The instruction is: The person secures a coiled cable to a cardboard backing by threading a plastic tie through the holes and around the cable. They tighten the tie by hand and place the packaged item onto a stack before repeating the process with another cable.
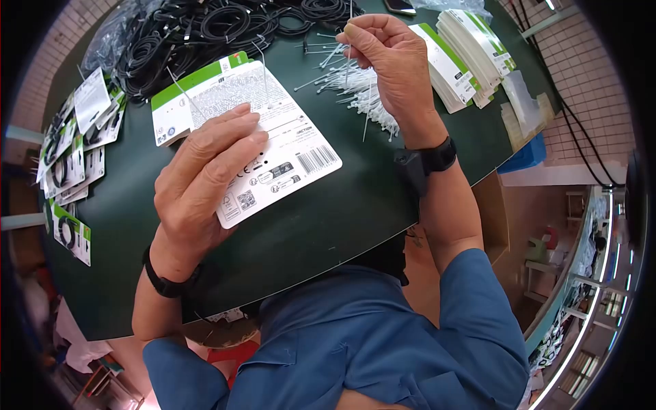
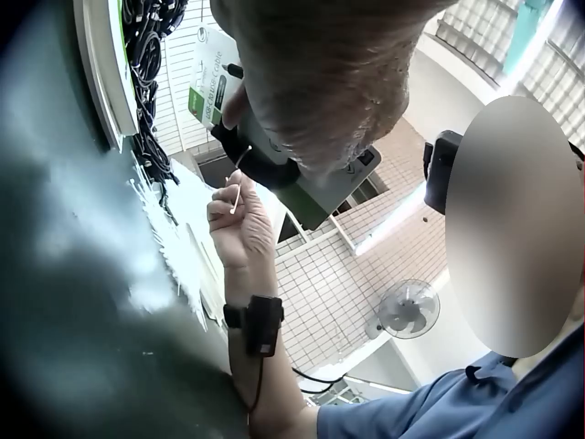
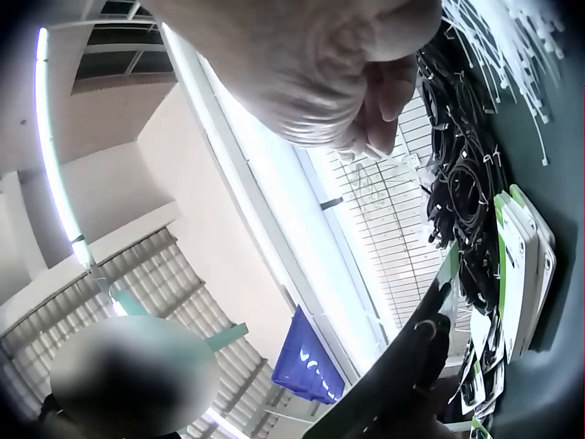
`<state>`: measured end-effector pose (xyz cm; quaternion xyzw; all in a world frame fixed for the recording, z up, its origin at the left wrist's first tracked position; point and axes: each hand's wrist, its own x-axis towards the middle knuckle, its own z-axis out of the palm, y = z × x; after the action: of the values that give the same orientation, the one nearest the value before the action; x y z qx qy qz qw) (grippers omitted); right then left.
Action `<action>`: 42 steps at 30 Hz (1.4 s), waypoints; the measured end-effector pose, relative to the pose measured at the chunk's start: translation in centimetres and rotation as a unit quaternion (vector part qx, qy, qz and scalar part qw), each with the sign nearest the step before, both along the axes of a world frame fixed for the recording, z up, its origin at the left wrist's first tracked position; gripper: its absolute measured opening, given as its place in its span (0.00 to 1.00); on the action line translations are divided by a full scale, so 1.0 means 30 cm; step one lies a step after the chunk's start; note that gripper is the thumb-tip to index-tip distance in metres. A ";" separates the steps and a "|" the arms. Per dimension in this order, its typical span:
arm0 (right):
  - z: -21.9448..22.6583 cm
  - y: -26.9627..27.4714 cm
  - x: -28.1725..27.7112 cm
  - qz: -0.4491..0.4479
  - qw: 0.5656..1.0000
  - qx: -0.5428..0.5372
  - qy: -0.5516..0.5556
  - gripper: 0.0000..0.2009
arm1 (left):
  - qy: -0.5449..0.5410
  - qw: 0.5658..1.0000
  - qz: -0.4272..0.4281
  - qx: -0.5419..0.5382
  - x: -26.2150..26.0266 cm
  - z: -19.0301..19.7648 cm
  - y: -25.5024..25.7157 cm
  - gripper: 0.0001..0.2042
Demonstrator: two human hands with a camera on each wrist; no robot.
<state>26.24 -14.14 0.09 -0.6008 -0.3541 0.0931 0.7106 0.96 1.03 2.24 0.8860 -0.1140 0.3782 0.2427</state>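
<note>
A white and green printed packaging card (image 1: 273,147) is pressed flat at frame centre by the left hand (image 1: 205,184) with straight fingers, while a thin white plastic cable tie (image 1: 350,14) is pinched at the top by the right hand (image 1: 389,61) grip

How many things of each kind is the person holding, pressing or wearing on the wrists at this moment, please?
White and green backing card pressed flat by the left hand: 1
White cable tie pinched by the right hand: 1
Black wrist straps: 2
Total: 4
</note>
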 end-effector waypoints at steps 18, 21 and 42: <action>0.022 0.014 -0.132 0.169 0.978 -0.059 0.106 0.12 | -0.036 0.992 0.070 0.096 0.043 -0.078 0.091 0.17; 0.018 0.030 -0.158 0.168 0.983 -0.021 0.065 0.12 | -0.052 0.990 0.096 0.090 0.043 -0.074 0.100 0.17; 0.021 0.010 -0.279 0.089 0.960 -0.078 -0.254 0.06 | -0.041 0.993 0.089 0.058 0.038 -0.108 0.124 0.20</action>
<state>17.87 -13.83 0.71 -0.6242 -0.5668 0.0274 0.5370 2.09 4.76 -0.99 0.8890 -0.0663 0.4272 0.1509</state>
